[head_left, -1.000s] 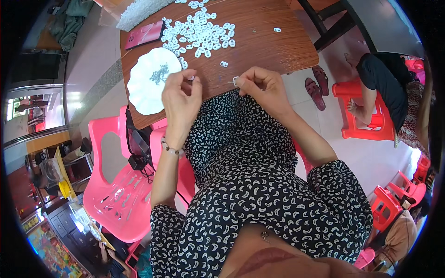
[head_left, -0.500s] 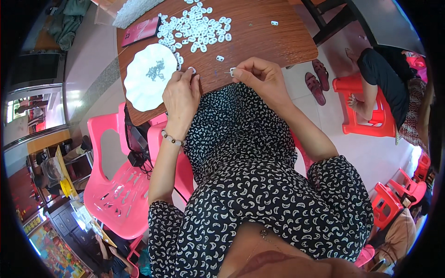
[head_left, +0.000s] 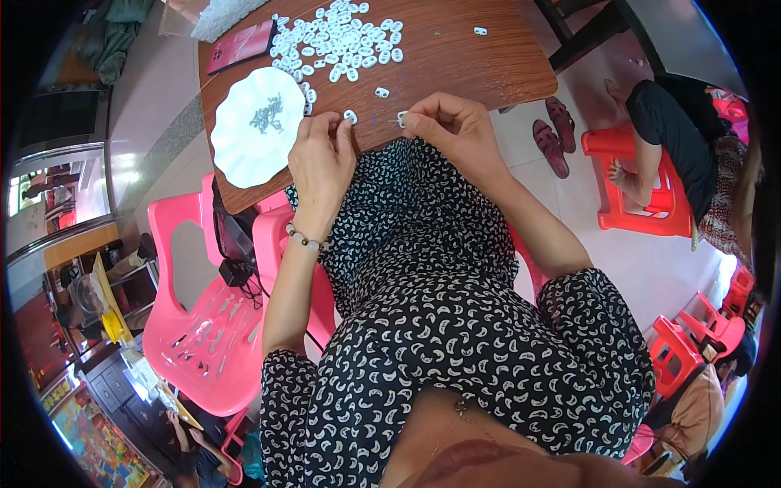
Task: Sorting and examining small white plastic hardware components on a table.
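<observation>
Scalloped plate point(head_left: 236, 146) beside left hand point(head_left: 321, 159), white pieces point(head_left: 350, 41) heaped beyond

Red plastic stool point(head_left: 651, 228); maroon sandals point(head_left: 551, 149), one pair, just left of the stool; pink slotted-seat plastic chair point(head_left: 181, 325), well left of the stool; dark drawer cabinet point(head_left: 111, 392), farther left of the stool.

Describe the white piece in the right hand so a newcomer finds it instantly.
Start at the brown table and go to its near edge. There the right hand pinches a small white piece. Unlike the loose pieces heaped farther back, it has a thin, pin-like bit jutting left.
</observation>
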`<state>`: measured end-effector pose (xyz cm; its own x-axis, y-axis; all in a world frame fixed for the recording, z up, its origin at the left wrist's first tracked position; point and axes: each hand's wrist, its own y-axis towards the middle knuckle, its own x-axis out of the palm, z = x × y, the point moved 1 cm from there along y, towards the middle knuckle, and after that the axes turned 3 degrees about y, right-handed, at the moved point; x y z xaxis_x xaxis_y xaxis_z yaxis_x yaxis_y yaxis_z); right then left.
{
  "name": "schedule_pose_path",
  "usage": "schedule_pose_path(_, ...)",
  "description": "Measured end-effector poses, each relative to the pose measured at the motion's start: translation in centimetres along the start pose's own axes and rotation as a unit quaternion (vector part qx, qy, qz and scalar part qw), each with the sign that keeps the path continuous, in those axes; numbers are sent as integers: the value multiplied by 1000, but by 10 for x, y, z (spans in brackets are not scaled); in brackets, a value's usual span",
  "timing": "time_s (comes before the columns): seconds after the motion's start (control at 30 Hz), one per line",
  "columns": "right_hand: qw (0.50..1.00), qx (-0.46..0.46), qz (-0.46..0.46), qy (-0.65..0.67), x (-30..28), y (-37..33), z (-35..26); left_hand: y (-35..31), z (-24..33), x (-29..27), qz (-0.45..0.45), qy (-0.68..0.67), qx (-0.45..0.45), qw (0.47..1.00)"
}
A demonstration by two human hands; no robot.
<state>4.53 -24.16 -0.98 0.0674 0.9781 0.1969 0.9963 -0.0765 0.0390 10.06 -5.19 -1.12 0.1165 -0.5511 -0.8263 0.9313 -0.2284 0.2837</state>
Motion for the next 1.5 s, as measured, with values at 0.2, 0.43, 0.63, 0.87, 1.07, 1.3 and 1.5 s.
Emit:
schedule_pose_path(0.2,1000,-14,13,-4,-1,1,3,5,1,8,-9,57,31,998)
schedule_pose_path(0.43,999,-20,32,3,-1,3,3,4,2,13,-34,-84,-7,996)
schedule_pose_path(0.63,999,-17,46,-20,-2,3,5,-2,-7,10,-84,-264,-52,960)
schedule_pose_path(0.87,999,12,3,29,8,-6,-3,-18,7,-14,-147,-572,-215,778)
schedule_pose_path(1.07,999,18,-17,28,16,-10,-5,-26,4,-10,-184,-670,-244,677)
schedule_pose_path(1.3,1000,15,-19,2,16,-11,-2,-28,9,-11,-182,-688,-263,652)
schedule_pose_path(1.5,999,-6,-14,-46,17,-12,-4,-29,6,-11,-210,-667,-263,665)
